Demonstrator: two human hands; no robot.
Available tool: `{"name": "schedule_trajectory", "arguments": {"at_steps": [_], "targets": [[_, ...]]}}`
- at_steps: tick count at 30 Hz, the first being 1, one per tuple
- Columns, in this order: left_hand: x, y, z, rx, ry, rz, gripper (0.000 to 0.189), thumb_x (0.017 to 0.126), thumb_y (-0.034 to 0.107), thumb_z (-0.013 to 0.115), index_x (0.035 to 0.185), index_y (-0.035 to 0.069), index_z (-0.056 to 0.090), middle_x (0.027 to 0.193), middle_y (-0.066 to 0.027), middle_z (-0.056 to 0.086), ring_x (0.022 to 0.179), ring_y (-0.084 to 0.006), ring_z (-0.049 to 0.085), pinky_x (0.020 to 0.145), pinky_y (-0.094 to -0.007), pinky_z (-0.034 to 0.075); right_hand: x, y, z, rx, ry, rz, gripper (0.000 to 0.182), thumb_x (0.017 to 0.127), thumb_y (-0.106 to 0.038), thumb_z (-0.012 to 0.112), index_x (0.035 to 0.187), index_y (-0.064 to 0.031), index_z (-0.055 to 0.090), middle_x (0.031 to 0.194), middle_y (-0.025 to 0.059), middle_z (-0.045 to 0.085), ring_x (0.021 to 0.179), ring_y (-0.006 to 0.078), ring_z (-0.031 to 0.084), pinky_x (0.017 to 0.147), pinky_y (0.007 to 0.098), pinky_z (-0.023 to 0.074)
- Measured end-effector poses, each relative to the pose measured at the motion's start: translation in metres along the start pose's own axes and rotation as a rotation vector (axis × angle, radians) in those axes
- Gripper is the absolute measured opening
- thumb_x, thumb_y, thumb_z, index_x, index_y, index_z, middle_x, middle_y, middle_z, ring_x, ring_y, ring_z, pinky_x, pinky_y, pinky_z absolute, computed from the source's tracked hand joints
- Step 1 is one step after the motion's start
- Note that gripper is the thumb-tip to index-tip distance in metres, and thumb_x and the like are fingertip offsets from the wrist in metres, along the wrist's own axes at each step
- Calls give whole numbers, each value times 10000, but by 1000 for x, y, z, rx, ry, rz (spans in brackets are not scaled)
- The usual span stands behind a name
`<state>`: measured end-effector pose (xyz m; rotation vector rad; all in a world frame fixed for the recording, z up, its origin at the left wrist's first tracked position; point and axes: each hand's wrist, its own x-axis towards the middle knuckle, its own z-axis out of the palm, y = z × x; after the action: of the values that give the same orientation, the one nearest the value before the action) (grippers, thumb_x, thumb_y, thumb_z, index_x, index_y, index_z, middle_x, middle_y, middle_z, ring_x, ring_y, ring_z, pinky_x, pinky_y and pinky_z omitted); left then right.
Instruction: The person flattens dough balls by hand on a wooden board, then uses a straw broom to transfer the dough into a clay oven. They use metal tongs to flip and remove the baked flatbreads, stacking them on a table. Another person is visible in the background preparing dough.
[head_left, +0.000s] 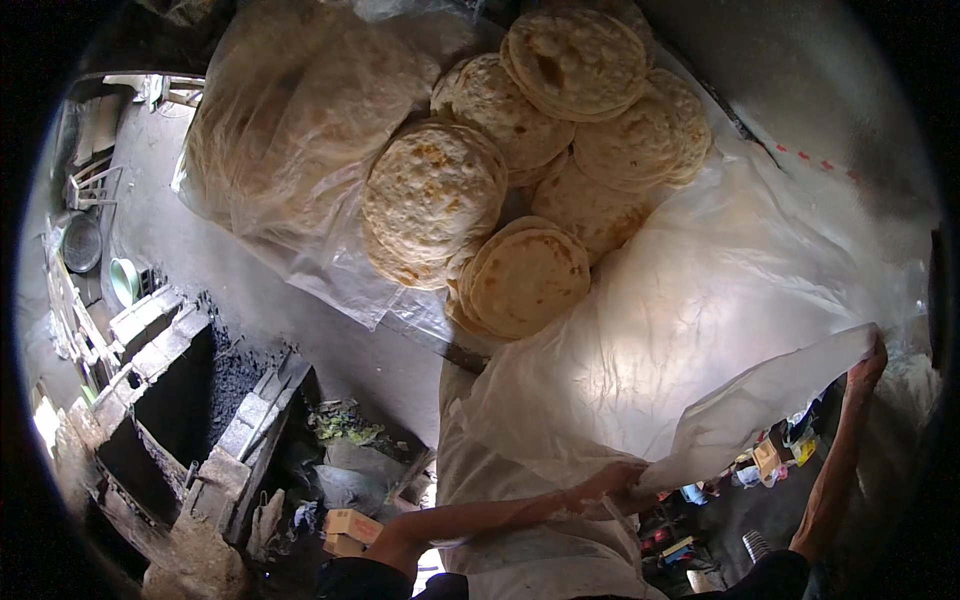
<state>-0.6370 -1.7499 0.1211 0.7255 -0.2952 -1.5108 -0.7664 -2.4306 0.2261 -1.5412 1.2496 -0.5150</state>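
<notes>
A large translucent plastic sheet (675, 315) spreads across the right of the work surface, its near edge lifted off it. My left hand (619, 480) grips that edge low in the picture, partly behind the plastic's folds. At the far right my right hand (868, 360) holds a raised corner of the same sheet. Beyond the plastic lie several stacks of round browned flatbreads, among them a front stack (529, 277), a left stack (431, 199) and a top stack (581, 60). More flatbreads (300, 97) show dimly under clear plastic at the upper left.
On the floor at left stand concrete-block walls (247, 420) with blackened gaps between them. A green basin (124, 281), a wooden stool (94, 187) and cardboard boxes (352, 529) are also there. Small goods (765, 457) lie beyond the surface at lower right.
</notes>
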Motion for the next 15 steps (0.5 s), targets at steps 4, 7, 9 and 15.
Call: {"name": "schedule_trajectory", "arguments": {"at_steps": [4, 7, 9, 15], "targets": [[-2, -6, -15, 18, 2, -81, 362, 938, 195, 655, 1246, 12, 602, 1101, -132, 692, 1019, -212, 645, 878, -360, 525, -1, 19, 17, -54, -85, -54, 239, 975, -227, 560, 1059, -25, 658, 983, 60, 644, 891, 186, 620, 835, 328, 523], [-12, 15, -22, 51, 79, -22, 363, 936, 195, 659, 1241, 7, 602, 1066, -127, 696, 994, -212, 648, 858, -366, 529, 4, 28, 5, 23, 41, 30, 235, 984, -222, 546, 1060, -28, 656, 984, 64, 643, 889, 180, 616, 840, 322, 521], [-11, 20, -23, 29, 118, -57, 369, 934, 201, 661, 1238, 0, 601, 1060, -126, 695, 990, -212, 645, 854, -367, 527, 6, 38, 6, -173, -94, -118, 242, 981, -223, 552, 1059, -20, 656, 986, 56, 637, 891, 174, 607, 837, 327, 515], [-25, 15, -57, 105, 328, -94, 410, 899, 217, 703, 1225, -11, 601, 1086, -144, 683, 995, -208, 630, 841, -366, 520, -11, 45, 46, -202, -88, -111, 256, 956, -226, 584, 1061, -3, 659, 999, 54, 634, 908, 185, 602, 819, 342, 501]]}}
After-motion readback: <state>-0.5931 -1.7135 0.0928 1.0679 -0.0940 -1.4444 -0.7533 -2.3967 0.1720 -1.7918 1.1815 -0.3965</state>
